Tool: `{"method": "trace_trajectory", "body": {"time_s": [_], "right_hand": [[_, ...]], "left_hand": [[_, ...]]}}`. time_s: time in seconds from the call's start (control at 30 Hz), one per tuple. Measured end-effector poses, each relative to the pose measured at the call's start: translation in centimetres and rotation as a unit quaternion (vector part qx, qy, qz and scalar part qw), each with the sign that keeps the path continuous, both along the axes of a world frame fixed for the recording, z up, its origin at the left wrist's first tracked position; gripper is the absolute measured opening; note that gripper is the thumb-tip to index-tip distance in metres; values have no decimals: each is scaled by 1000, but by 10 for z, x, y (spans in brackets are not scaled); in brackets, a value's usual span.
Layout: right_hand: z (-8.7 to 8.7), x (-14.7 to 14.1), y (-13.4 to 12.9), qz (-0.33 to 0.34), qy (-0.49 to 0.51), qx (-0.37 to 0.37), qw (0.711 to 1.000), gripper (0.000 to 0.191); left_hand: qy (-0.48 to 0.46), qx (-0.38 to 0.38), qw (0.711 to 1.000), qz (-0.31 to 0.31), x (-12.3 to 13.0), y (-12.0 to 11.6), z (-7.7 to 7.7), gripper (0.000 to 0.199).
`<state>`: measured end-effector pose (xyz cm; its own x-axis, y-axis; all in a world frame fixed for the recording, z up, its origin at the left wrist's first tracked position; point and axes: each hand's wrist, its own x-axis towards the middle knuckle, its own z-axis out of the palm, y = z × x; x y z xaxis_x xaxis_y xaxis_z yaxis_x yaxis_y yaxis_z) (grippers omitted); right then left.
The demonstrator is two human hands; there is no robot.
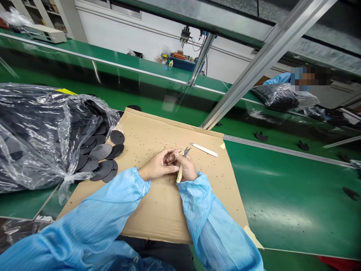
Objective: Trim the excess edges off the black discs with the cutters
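Note:
My right hand (187, 166) is closed on a small pair of nippers (179, 175) with pale yellow handles, its dark jaws pointing up and right. Close beside it on the left, my left hand (158, 164) has its fingers bent together near the nippers; one pale handle lies between the two hands, and whatever the left fingers pinch is too small to make out. Both hands are over a sheet of brown cardboard (158, 222) scattered with tiny black bits. A white flat strip, maybe a blade (204, 149), lies on the cardboard beyond my right hand.
Black round discs (101, 151) spill from a large clear plastic bag (36, 139) on the left. A metal post (239, 82) rises behind the cardboard. Dark curved pieces (261, 136) lie on the green conveyor at the right. A person in blue is at the far right.

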<state>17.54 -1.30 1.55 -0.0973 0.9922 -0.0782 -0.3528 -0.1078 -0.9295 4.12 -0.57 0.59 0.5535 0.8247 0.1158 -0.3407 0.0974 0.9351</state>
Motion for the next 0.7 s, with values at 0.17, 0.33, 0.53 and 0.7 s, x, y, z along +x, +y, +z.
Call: {"method": "trace_trajectory", "body": {"time_s": [0.17, 0.33, 0.53, 0.7], "right_hand": [[0, 0, 0, 1, -6, 4, 1000, 29], [2, 0, -1, 4, -10, 11, 1000, 28], [2, 0, 0, 3, -7, 8, 1000, 28], [3, 0, 0, 2, -9, 15, 1000, 27]], "left_hand": [[-1, -1, 1000, 0, 0, 0, 1, 61], [5, -1, 1000, 3, 0, 0, 1, 63], [13, -3, 1000, 6, 0, 0, 1, 63], [16, 1, 1000, 10, 0, 0, 2, 62]]}}
